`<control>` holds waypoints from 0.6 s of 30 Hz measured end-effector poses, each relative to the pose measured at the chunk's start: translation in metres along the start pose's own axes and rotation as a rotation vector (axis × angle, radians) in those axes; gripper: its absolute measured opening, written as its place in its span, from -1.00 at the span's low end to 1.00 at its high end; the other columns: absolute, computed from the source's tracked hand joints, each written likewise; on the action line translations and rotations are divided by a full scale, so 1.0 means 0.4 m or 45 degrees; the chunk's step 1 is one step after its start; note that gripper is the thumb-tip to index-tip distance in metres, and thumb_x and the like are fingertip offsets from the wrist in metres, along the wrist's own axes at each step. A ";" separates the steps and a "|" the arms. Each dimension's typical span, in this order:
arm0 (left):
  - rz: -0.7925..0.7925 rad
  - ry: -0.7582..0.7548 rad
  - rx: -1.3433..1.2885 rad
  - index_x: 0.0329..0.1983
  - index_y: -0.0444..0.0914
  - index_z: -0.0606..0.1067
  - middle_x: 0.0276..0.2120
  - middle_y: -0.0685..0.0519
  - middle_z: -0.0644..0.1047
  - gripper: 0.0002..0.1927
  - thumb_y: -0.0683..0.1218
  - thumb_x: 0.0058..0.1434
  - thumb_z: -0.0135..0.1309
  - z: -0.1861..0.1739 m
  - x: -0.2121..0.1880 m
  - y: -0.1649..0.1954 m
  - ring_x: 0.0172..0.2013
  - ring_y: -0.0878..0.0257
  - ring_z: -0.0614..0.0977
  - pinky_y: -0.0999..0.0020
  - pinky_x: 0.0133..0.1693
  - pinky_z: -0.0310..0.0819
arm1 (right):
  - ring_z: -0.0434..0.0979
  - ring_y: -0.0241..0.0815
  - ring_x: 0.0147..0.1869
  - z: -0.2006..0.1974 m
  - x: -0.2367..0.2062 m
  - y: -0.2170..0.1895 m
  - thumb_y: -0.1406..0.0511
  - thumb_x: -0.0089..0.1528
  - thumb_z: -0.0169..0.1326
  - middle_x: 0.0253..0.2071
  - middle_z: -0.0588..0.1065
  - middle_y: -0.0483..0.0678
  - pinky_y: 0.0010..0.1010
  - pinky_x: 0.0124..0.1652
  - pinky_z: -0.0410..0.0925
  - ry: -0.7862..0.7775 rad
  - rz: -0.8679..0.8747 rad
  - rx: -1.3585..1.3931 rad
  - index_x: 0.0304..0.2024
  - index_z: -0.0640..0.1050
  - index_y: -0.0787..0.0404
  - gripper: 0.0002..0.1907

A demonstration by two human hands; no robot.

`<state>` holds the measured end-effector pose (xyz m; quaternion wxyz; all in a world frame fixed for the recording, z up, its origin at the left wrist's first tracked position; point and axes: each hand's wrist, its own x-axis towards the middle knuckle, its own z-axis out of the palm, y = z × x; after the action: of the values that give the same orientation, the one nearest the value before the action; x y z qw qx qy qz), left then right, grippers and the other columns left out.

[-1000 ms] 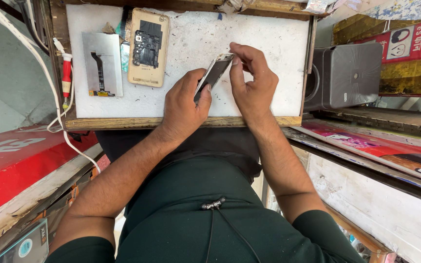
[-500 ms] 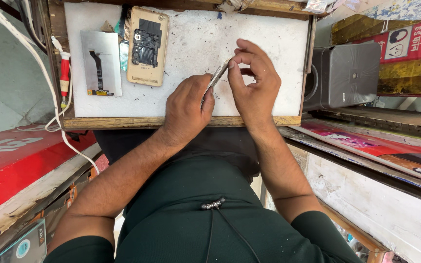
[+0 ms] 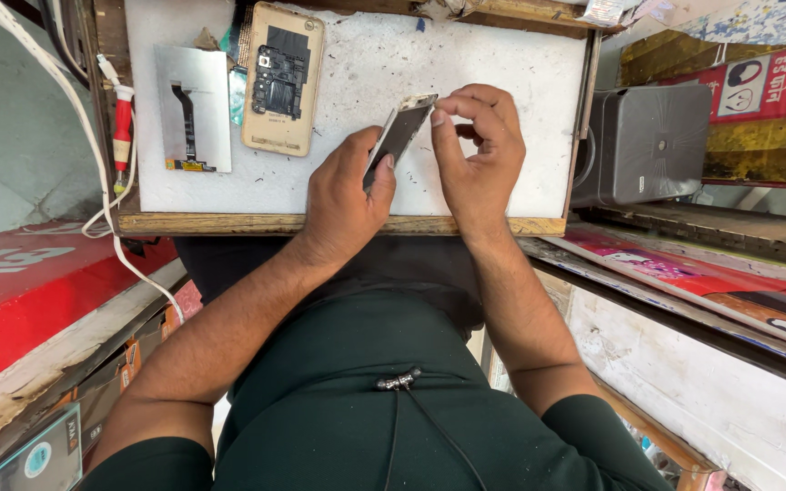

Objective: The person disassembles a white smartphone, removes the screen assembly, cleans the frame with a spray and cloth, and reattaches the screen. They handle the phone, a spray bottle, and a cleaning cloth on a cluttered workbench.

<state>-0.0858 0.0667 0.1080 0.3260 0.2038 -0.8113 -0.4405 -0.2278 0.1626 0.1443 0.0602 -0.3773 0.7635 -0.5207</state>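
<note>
White worktop (image 3: pixel 502 173) in wooden frame, grey box (image 3: pixel 648 145) alongside, daylight

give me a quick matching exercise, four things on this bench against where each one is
Things:
1. phone screen
2. gold phone body
3. silver panel
4. red screwdriver

Places:
A. lying at the bench's left edge
B. held up between both hands
C. flat, between screwdriver and phone body
D. opened, back of the board, left of the hands

Pairs: 1-B, 2-D, 3-C, 4-A
</note>
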 end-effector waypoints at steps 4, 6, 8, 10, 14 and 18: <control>0.080 -0.010 0.093 0.15 -0.32 0.35 -0.17 -0.13 0.57 -0.66 -0.25 0.36 0.13 0.004 -0.004 0.015 -0.16 0.01 0.68 0.17 -0.17 0.61 | 0.55 -0.31 0.04 -0.003 0.000 -0.030 0.41 0.35 0.27 -0.02 0.49 -0.08 -0.52 -0.12 0.51 -0.013 0.030 -0.010 -0.11 0.63 0.22 -0.91; 0.139 0.016 0.141 0.16 -0.32 0.35 -0.15 -0.12 0.57 -0.65 -0.26 0.35 0.14 0.004 -0.005 0.023 -0.16 0.01 0.68 0.17 -0.17 0.61 | 0.56 -0.31 0.01 -0.010 0.002 -0.044 0.41 0.34 0.28 -0.05 0.50 -0.08 -0.51 -0.12 0.51 -0.001 0.043 -0.027 -0.14 0.63 0.22 -0.93; 0.200 0.033 0.186 0.17 -0.33 0.35 -0.14 -0.12 0.56 -0.63 -0.27 0.34 0.15 0.004 -0.004 0.030 -0.15 0.01 0.67 0.17 -0.16 0.61 | 0.57 -0.31 -0.02 -0.020 0.000 -0.057 0.42 0.34 0.28 -0.07 0.52 -0.09 -0.51 -0.13 0.50 0.002 0.062 -0.057 -0.17 0.64 0.22 -0.94; 0.271 0.047 0.234 0.18 -0.36 0.34 -0.13 -0.13 0.55 -0.61 -0.28 0.33 0.15 0.004 -0.003 0.035 -0.14 0.00 0.66 0.18 -0.15 0.62 | 0.57 -0.31 -0.05 -0.029 0.001 -0.065 0.43 0.33 0.29 -0.08 0.53 -0.09 -0.51 -0.16 0.50 0.000 0.077 -0.092 -0.18 0.64 0.23 -0.95; 0.308 0.037 0.236 0.17 -0.34 0.34 -0.12 -0.12 0.55 -0.61 -0.29 0.32 0.16 0.004 -0.003 0.037 -0.14 0.03 0.66 0.21 -0.17 0.62 | 0.57 -0.30 -0.05 -0.033 -0.001 -0.068 0.46 0.32 0.25 -0.08 0.52 -0.07 -0.52 -0.17 0.51 -0.008 0.022 -0.128 -0.20 0.61 0.25 -0.94; 0.310 0.031 0.247 0.18 -0.34 0.34 -0.11 -0.13 0.55 -0.60 -0.29 0.32 0.16 0.006 -0.005 0.035 -0.12 0.04 0.67 0.22 -0.16 0.62 | 0.54 -0.31 -0.07 -0.021 -0.002 -0.055 0.50 0.30 0.20 -0.08 0.49 -0.05 -0.54 -0.20 0.49 0.021 -0.061 -0.150 -0.22 0.55 0.26 -0.91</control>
<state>-0.0866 0.0766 0.1183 0.3655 0.1396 -0.8647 -0.3150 -0.2201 0.1654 0.1666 0.0191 -0.3938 0.7841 -0.4793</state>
